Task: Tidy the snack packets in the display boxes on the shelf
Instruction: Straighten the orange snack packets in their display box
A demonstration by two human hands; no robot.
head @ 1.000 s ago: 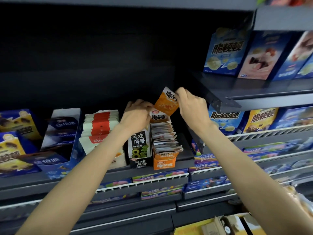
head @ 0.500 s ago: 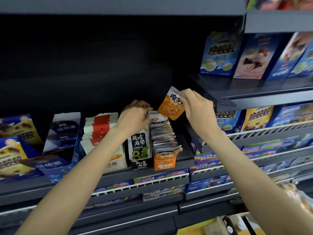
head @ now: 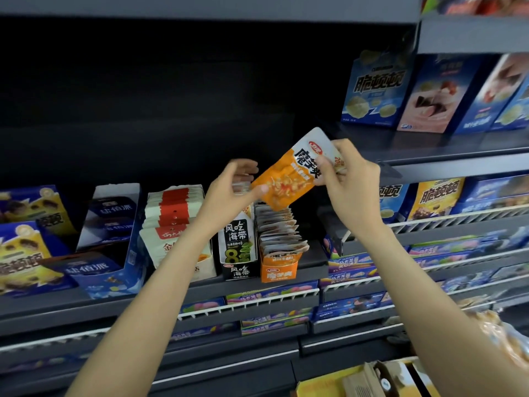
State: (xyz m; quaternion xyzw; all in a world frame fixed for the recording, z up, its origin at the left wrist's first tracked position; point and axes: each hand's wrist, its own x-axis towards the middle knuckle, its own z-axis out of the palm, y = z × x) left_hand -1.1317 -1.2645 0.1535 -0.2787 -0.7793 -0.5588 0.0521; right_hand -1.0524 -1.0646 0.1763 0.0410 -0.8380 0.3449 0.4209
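Both hands are up at the shelf (head: 257, 290): the right hand (head: 350, 179) pinches the upper right part of an orange packet (head: 289, 176), held tilted in the air, and the left hand (head: 232, 190) has its thumb on the packet's lower left corner; whether its fingers hold anything more is unclear. Directly below stands the orange display box (head: 279, 270), its packets already filed in a fairly even row. Judging from this, tidying is well underway but unfinished: this packet is out of its box, just above it, not yet slotted in.

Both arms raised; left hand (head: 232, 186), right hand (head: 347, 179) pinching.
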